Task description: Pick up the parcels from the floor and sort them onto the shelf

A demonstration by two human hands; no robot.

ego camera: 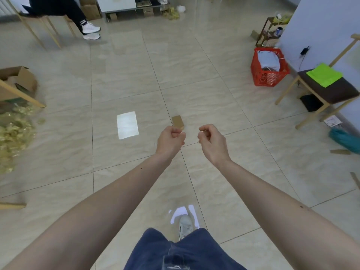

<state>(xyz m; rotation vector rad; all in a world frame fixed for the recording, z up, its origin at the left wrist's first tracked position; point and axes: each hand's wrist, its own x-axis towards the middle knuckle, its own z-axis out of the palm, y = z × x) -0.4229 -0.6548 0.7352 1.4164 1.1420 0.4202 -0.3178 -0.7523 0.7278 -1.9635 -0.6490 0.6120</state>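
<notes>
A small flat brown cardboard parcel [177,121] lies on the tiled floor just beyond my left hand [170,138]. That hand is curled into a loose fist, and its knuckles cover the parcel's near edge. I cannot tell whether they touch. My right hand [211,141] hovers a little to the right of the parcel, fingers curled in, nothing in it. Both forearms reach forward over my jeans and shoe. A red plastic basket [257,70] with grey bagged parcels stands at the right, near a small dark wooden rack [262,36].
A wooden chair [329,92] with a green cloth stands at the right wall. At the left are an open cardboard box [25,78] and a heap of yellowish packing scraps [13,133]. A seated person's legs [78,16] are at the far left.
</notes>
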